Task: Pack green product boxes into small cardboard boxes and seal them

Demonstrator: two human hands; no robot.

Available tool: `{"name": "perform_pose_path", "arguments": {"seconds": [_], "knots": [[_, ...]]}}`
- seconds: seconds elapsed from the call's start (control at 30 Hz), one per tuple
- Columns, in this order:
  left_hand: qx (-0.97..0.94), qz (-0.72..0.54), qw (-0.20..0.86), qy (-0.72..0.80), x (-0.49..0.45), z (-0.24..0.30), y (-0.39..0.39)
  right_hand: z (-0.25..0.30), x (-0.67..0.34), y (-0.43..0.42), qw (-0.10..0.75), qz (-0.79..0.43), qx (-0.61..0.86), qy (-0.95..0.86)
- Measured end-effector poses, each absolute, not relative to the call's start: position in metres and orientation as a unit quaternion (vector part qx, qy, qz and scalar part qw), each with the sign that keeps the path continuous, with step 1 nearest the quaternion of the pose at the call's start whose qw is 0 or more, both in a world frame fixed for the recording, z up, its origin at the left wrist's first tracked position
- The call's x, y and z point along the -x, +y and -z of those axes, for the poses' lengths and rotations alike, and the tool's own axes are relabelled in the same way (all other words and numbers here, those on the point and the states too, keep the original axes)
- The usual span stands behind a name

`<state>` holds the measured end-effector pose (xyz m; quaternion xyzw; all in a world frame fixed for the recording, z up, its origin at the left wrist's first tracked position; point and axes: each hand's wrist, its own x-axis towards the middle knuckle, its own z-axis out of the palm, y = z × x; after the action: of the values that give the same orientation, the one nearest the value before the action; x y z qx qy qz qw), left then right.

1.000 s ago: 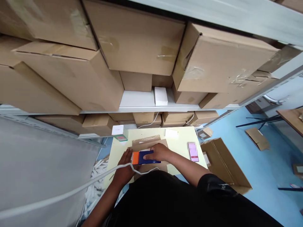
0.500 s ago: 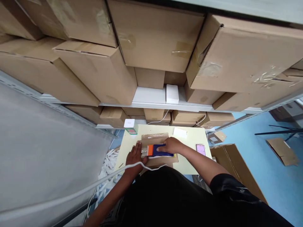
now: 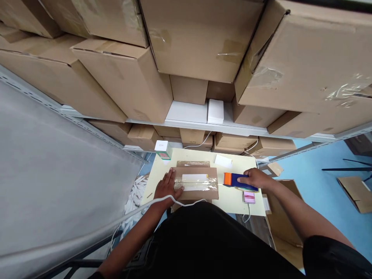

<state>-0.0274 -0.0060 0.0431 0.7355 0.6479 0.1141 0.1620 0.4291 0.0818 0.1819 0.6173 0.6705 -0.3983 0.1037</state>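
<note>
A small cardboard box (image 3: 212, 173) lies on the pale yellow table (image 3: 162, 170), a white label and a strip of shiny clear tape across its top. My left hand (image 3: 167, 188) rests on the box's left end, fingers stretched out. To the right of the box, my right hand (image 3: 254, 178) grips a dark blue tape dispenser (image 3: 236, 180) with an orange front. The dispenser is apart from the box, over the right side of the table.
A phone (image 3: 249, 197) lies near the table's right edge. At the back stand a white-and-green box (image 3: 163, 149) and a white packet (image 3: 223, 161). A white cable (image 3: 157, 200) crosses in front of my left wrist. Shelves with cardboard boxes (image 3: 197, 42) rise behind.
My right hand has carried the tape dispenser rightward off the box, exposing the label and tape. My left hand has stayed at the box's left end.
</note>
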Motion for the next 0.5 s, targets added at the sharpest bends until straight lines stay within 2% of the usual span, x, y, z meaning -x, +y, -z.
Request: {"name": "perform_pose_path", "arguments": {"seconds": [0.17, 0.4, 0.5], "knots": [[-0.742, -0.133, 0.173, 0.634, 0.027, -0.045, -0.005, -0.147, -0.452, 0.075, 0.115, 0.362, -0.632, 0.676], [-0.740, -0.160, 0.173, 0.631, 0.023, -0.047, -0.004, -0.087, -0.416, 0.100, 0.157, 0.406, -0.633, 0.640], [-0.741, -0.155, 0.167, 0.632, 0.026, -0.043, -0.003, -0.072, -0.405, 0.105, 0.170, 0.376, -0.680, 0.605]]}}
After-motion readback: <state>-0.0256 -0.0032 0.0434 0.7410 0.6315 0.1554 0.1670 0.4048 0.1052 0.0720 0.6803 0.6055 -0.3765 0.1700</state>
